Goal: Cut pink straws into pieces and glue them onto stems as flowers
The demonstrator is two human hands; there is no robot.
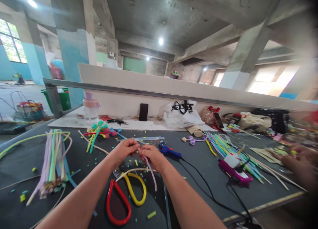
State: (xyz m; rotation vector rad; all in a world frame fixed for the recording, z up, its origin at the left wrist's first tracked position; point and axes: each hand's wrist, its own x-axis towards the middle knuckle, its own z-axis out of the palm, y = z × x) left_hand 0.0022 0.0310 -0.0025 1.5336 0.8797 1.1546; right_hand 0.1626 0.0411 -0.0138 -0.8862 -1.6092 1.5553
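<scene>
Pinching a lilac strip (152, 174), left hand (126, 150) and right hand (150, 155) are closed. Probably light, bendy, it droops below; hold its end.

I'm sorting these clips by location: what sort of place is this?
Probably a small craft workshop in a rough concrete building. A bundle of coloured stems and a blue glue gun lie on a dark worktable, and overhead is a bare concrete ceiling.
</scene>
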